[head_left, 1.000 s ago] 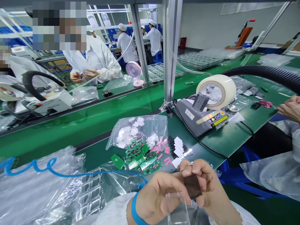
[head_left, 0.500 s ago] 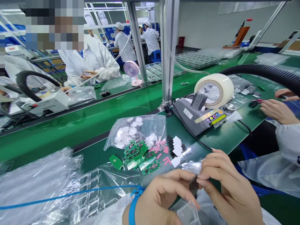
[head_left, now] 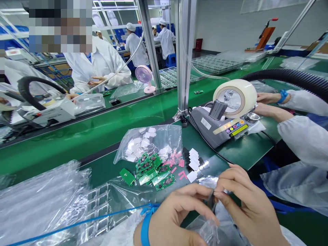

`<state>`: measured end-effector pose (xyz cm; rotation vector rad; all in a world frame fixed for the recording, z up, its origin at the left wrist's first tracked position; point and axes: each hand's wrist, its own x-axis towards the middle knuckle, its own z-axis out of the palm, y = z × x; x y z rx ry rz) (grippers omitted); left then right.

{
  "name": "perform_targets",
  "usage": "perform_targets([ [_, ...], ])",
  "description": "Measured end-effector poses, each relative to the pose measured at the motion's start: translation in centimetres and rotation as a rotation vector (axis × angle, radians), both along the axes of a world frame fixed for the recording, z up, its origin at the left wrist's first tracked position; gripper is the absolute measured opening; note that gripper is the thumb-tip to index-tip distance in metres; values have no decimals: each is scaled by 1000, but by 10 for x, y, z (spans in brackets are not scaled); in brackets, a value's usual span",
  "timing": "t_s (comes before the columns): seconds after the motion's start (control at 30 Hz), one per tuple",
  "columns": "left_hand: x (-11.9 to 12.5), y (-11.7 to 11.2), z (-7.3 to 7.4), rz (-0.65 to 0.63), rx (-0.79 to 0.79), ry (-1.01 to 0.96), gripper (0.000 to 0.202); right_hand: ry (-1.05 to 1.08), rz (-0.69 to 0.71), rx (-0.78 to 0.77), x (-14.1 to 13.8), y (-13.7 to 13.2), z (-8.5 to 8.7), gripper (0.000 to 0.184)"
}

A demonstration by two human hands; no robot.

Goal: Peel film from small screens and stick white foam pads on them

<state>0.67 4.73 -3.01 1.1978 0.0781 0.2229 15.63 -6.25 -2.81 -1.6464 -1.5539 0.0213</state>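
My left hand point(head_left: 176, 215), a blue wrist strap point(head_left: 145, 227) round its wrist, curls its fingers about a small thin dark piece point(head_left: 211, 201) seen nearly edge-on. The fingertips of my right hand point(head_left: 247, 205) pinch the same piece at its upper end. Its exact kind is hard to make out. Just below, crinkled clear plastic point(head_left: 208, 232) lies between the two hands; whether either touches it I cannot tell. Beyond my fingers are a pile of green circuit boards point(head_left: 150, 167), pink strips point(head_left: 182, 175) and a fanned row of white squares point(head_left: 194, 160).
A clear bag of white pieces point(head_left: 138, 143) lies behind the boards. The grey tape dispenser point(head_left: 217, 131) carries a large tape roll point(head_left: 252, 97). Clear plastic trays point(head_left: 38, 205) are stacked at left. A co-worker's sleeved arms point(head_left: 297, 126) reach in at right.
The dark piece has turned more edge-on between my fingers, while my hands have shifted only slightly. The co-worker's hands at right have moved left, to behind the tape roll.
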Motion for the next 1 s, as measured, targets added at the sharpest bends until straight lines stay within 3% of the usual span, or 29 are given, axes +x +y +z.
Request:
perform_targets([
  [0.37,2,1,-7,20,-13,-20,33,31,18,-50,-2,3,-13,17],
  [0.5,5,-1,-8,94,-180,38,30,45,5,-10,-10,1,-14,15],
  [0.63,3,-3,-6,205,-294,103,32,299,108,-103,-11,-12,-10,23],
  [0.7,2,-2,-5,237,-285,116,32,438,140,-218,-4,-15,-21,28],
  [0.77,2,-1,-5,236,-277,119,32,359,86,-326,7,-14,-42,30],
  [0.87,2,-1,-4,200,-282,116,34,20,-90,-389,22,-8,-77,26],
  [0.93,3,-3,-4,177,-292,120,35,-27,-128,-381,28,-7,-83,16],
  [1.0,5,-4,-4,158,-296,128,35,-10,-113,-321,28,-8,-71,14],
])
